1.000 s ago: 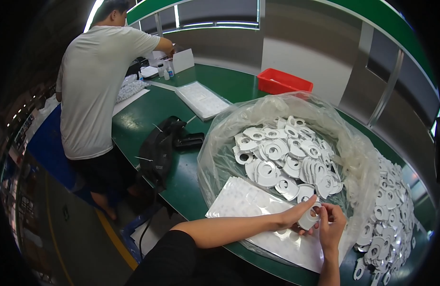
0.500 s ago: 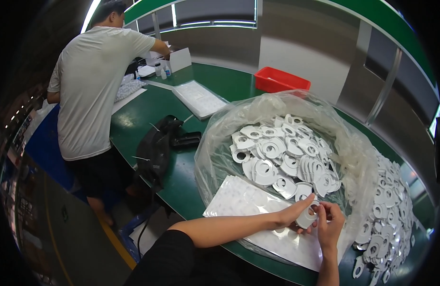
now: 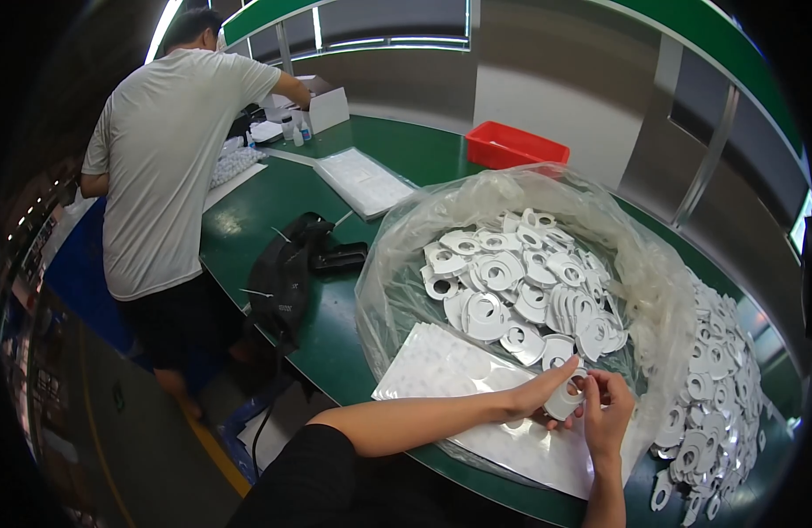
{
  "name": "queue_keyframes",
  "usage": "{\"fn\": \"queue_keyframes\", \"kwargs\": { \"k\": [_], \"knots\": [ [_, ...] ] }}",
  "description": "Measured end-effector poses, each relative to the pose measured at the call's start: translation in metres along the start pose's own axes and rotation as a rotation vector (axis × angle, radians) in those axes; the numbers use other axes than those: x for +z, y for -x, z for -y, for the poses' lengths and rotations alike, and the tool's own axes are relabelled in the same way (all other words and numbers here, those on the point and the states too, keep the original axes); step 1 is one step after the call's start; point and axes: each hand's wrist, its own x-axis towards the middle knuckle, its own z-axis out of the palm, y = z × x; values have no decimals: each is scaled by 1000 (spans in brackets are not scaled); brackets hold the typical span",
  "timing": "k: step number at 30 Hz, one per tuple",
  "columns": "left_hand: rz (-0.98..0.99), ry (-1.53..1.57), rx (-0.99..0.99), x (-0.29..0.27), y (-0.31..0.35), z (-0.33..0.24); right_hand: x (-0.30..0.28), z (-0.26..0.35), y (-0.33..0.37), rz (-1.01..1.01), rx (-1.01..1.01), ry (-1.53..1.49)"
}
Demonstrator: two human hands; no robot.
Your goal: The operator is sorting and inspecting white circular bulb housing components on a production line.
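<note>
We hold a flat white ring-shaped tag pinched between our left hand and right hand, near the right, above the white sticker sheet beside the clear bag.

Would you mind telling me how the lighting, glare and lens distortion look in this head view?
Head view: heavy fisheye bend with black corners; ceiling light strip blown out; sheen on the green table and clear plastic bag; both hands, left hand and right hand, stay reasonably sharp.

White ring-shaped plastic disc, pinched above white sheet
</note>
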Motion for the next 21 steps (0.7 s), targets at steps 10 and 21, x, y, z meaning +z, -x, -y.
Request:
{"fn": "queue_keyframes", "kwargs": {
  "k": [10,21],
  "knots": [
    [-10,-42,48,2,-2,2,3,-6,-1,-45,-17,18],
    [32,-113,112,-2,-5,10,4,-14,1,-78,39,95]
  ]
}}
